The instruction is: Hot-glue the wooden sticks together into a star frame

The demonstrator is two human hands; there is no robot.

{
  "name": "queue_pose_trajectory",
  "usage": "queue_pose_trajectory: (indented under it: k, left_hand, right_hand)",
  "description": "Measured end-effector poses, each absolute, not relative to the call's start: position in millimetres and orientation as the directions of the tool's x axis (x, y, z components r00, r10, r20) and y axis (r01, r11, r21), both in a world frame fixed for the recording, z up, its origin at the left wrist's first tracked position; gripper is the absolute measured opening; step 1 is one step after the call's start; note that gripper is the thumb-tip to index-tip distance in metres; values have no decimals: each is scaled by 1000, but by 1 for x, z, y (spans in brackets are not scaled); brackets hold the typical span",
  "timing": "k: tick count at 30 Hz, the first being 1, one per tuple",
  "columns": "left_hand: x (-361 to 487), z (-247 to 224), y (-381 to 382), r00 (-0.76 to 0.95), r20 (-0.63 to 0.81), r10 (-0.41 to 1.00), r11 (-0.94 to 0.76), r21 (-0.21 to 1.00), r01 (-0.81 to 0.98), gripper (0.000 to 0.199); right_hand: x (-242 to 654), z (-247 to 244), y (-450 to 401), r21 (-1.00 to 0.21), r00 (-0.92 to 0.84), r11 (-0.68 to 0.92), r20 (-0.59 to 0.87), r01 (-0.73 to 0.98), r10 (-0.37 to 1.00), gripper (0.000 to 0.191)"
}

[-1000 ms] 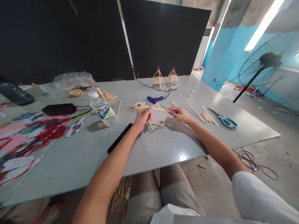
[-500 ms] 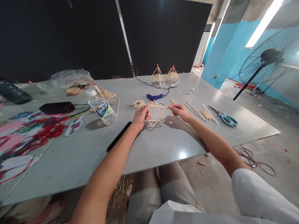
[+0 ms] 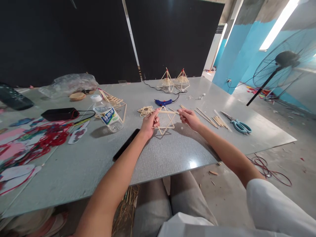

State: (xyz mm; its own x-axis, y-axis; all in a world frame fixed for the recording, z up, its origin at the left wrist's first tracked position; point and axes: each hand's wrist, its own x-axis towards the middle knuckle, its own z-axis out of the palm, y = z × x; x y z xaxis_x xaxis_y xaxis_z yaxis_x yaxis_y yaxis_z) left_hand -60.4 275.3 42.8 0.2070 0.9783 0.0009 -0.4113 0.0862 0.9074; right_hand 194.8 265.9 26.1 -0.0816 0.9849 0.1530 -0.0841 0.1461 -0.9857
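Note:
A six-pointed star frame of thin wooden sticks (image 3: 168, 127) is held just above the table by my left hand (image 3: 149, 123), whose fingers are closed on its left side. My right hand (image 3: 189, 118) is pinched near the star's upper right point, a small gap away from it; whatever its fingertips hold is too small to make out. Behind the star lies a blue glue gun (image 3: 163, 102). More star shapes made of sticks (image 3: 144, 111) lie just beyond my left hand.
Loose sticks (image 3: 220, 121) and blue-handled scissors (image 3: 238, 125) lie to the right. On the left are a plastic bottle (image 3: 107, 115), a black phone (image 3: 125, 144), red yarn (image 3: 55, 135) and a black box (image 3: 60, 114). Two stick pyramids (image 3: 182, 82) stand at the back.
My right hand has moved slightly away from the star's upper right point, where its fingertips were before. My left hand keeps its hold, and the star has hardly moved.

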Motion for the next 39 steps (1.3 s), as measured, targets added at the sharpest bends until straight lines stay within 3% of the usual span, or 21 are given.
queue_pose_trajectory:
  k: [9,20,25,29,34,37,39]
  left_hand:
    - [-56,42,272,201,-18,979,100,910,-402,53]
    - [-52,37,271,166,50,985,7,945,-328,66]
    - [-50,36,271,72,163,984,-143,964,-224,64]
    - [-55,40,261,29,348,937,-346,936,-62,47]
    - [-64,47,250,362,467,806,-546,824,152,23]
    - [-67,48,252,628,497,599,-768,577,276,26]
    - [-67,47,256,708,481,517,-839,450,307,34]
  right_hand:
    - [169,24,253,-979,-114,119,139,-168,984,64]
    - [167,24,249,-973,-77,117,134,-197,988,64]
    - [170,24,254,-973,-74,58,76,-224,994,69]
    - [173,29,256,-973,-160,-37,0,-229,987,77]
    - [172,38,251,-974,-287,-106,-45,-199,957,73]
    - [171,38,249,-980,-305,-100,-43,-172,951,73]
    - [171,36,249,-984,-319,-98,-47,-146,947,75]
